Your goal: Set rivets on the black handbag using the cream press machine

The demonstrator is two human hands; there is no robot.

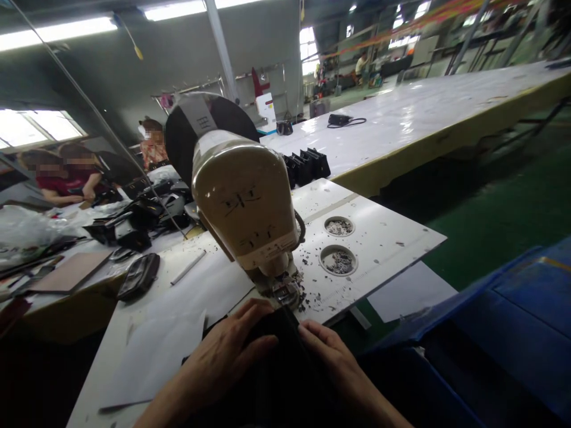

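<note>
A cream-coloured sewing machine head (243, 199) stands on a white table (383, 238), its presser foot (285, 292) at the near edge. A black piece of material (279, 351) lies under the foot. My left hand (227, 356) rests flat on the black piece, fingers stretched toward the foot. My right hand (332, 353) lies on the piece's right side, fingers pressed along its edge just below the foot.
Two round holes (338, 244) with dark scraps sit in the table right of the machine. Black bag parts (134, 223) pile up at left, where other people (66, 175) work. A long white table (423, 113) runs back right. A blue bin (513, 321) stands at right.
</note>
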